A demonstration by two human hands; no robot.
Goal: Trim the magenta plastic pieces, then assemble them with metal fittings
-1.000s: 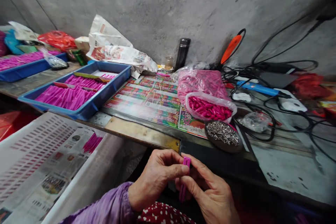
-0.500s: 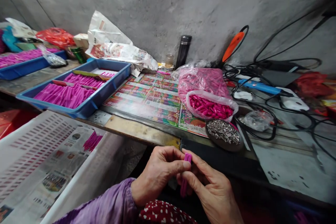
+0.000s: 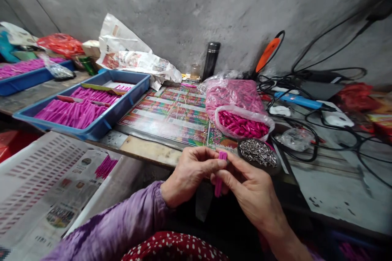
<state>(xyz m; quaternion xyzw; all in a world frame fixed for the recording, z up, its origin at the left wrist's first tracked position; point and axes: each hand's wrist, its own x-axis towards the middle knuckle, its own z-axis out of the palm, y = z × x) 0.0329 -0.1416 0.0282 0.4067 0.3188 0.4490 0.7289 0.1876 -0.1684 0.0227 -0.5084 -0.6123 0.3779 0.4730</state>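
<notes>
Both my left hand (image 3: 194,173) and my right hand (image 3: 248,183) grip a slender magenta stick (image 3: 221,175) upright between them, its top end at my fingertips and its lower part hanging below. Just beyond my right fingers lies a round dark dish of small silver metal pieces (image 3: 257,153). A clear bag of glossy magenta pieces (image 3: 243,125) rests against a larger pink bag (image 3: 232,96). Further left, a blue tray (image 3: 105,122) holds bundles of magenta sticks.
A white perforated crate (image 3: 101,200) lined with newspaper stands at my left, below the table edge. A printed mat (image 3: 165,118) covers the table. Black cables, a blue tool (image 3: 298,101) and a black flask (image 3: 210,55) lie or stand beyond, against a concrete wall.
Both hands have risen toward the table edge, with the magenta stick still between them, and now sit close to the dish. The view has shifted slightly.
</notes>
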